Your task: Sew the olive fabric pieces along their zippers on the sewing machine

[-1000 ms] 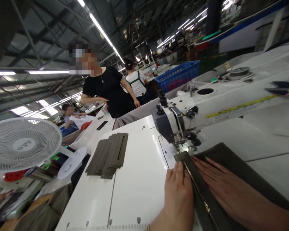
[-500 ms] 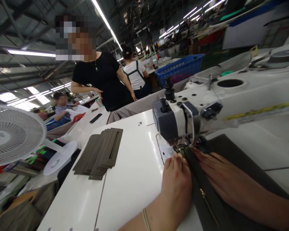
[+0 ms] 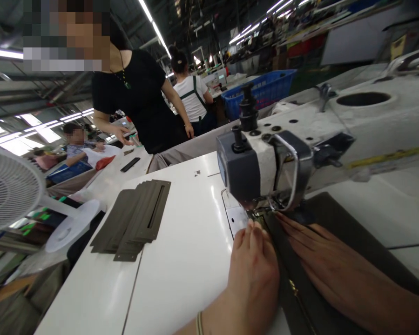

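Dark olive fabric (image 3: 335,218) lies under the head of a white and grey sewing machine (image 3: 242,172). Along the fabric's left edge runs a zipper (image 3: 293,288) with a gold-coloured pull and teeth. My left hand (image 3: 253,265) is closed, its fingertips pinching the zipper's edge just in front of the presser foot. On the other side, my right hand (image 3: 328,260) lies flat on the fabric with fingers stretched toward the foot. The needle point is hidden by the machine head and my fingers.
Left on the white table (image 3: 181,279) is a stack of olive panels (image 3: 132,218), the top one slotted. A white fan (image 3: 12,190) stands at far left. Behind are a phone (image 3: 130,164), a person in black (image 3: 136,102) and a blue basket (image 3: 258,93).
The view has shifted slightly, so the machine head looks larger. The person in black appears closer, with one hand lowered from the waist toward the table. My hands keep nearly the same places.
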Demonstrator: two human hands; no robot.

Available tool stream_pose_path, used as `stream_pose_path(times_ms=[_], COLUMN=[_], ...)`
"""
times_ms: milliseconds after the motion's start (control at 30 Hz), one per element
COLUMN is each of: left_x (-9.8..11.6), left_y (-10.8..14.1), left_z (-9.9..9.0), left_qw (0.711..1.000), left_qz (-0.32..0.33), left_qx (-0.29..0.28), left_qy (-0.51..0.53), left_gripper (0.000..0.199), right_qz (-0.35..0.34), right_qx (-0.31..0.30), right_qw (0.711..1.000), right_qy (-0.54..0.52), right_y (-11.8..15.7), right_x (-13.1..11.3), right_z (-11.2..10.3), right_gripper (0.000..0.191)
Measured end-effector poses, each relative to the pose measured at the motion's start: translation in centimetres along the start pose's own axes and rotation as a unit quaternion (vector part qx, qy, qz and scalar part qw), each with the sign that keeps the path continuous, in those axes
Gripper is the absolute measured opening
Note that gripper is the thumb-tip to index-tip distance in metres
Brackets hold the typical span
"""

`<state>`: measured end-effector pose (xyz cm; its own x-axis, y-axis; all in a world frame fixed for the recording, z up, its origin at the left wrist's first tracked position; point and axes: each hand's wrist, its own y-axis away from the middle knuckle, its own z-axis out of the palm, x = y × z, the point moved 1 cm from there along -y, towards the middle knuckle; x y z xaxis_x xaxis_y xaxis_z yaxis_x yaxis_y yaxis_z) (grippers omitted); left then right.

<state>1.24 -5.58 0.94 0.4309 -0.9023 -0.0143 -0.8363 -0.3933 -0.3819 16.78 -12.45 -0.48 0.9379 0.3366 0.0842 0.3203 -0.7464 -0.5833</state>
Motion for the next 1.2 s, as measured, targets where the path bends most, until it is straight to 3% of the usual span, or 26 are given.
stream_pose_path(times_ms=[267,400,633,833,1200], left_x=[0.1,0.0,-0.3,-1.0,-1.7], left_y=[0.1,0.2,0.1,0.0,-0.7], left_z=[0.4,0.6,0.9,1.4,1.0], left_qw=[1.0,1.0,0.998,0.999,0.999], left_qz=[-0.002,-0.009,0.011,0.007,-0.029], left_qx=[-0.006,-0.006,0.039,0.009,-0.021], left_qy=[-0.009,-0.014,-0.041,-0.031,0.037], left_gripper=[0.029,0.031,0.026,0.027,0.028], right_qz=[0.012,0.011,0.004,0.014,0.005], right_qx=[-0.022,0.003,-0.002,0.029,0.025], right_qw=[1.0,1.0,1.0,0.999,1.0], right_qy=[-0.004,-0.014,0.01,0.014,0.014], right_y=[0.7,1.0,0.5,0.3,0.6], right_x=[0.0,0.1,-0.1,-0.3,0.7], right_z=[0.7,1.2,1.2,1.3,3.4], right_gripper=[0.06,0.058,0.055,0.055,0.055])
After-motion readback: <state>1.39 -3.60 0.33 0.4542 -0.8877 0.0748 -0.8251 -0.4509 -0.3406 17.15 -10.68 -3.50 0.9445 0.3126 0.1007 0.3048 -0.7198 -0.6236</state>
